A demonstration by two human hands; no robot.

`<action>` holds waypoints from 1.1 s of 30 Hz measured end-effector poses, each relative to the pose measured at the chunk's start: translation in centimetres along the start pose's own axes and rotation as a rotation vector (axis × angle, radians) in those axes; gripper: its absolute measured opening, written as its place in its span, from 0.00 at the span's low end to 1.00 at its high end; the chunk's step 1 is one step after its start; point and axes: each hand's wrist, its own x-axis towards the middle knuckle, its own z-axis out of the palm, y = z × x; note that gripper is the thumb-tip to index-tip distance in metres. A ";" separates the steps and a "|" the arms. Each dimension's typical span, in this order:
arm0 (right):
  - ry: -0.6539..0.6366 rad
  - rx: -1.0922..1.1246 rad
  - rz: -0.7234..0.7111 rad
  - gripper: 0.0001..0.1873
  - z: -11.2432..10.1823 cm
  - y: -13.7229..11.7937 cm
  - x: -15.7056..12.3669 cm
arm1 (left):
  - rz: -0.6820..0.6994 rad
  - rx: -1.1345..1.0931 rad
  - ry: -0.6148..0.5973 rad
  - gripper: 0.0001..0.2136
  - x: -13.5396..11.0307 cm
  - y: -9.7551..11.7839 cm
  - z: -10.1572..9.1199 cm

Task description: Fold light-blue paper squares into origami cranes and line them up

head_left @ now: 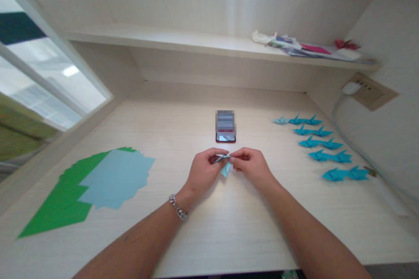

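Note:
A small, partly folded piece of light blue paper (224, 165) is pinched between both my hands above the middle of the desk. My left hand (203, 171), with a metal bracelet on its wrist, grips the paper's left side with closed fingers. From the right, my right hand (251, 166) pinches the same paper. A pointed tip of the paper hangs down between the two hands. Just beyond them lies a phone (225, 127), flat on the desk.
A fanned pile of green sheets (62, 202) and light blue sheets (114, 178) lies at the left. Several folded blue paper cranes (324, 146) stand in rows at the right. A wall socket (368, 91) with a cable is on the right wall. Papers (304, 48) lie on the shelf.

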 end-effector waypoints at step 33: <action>-0.070 0.263 0.149 0.23 1.5 0.5 -0.7 | 0.059 0.056 0.142 0.09 0.0 -0.3 -0.1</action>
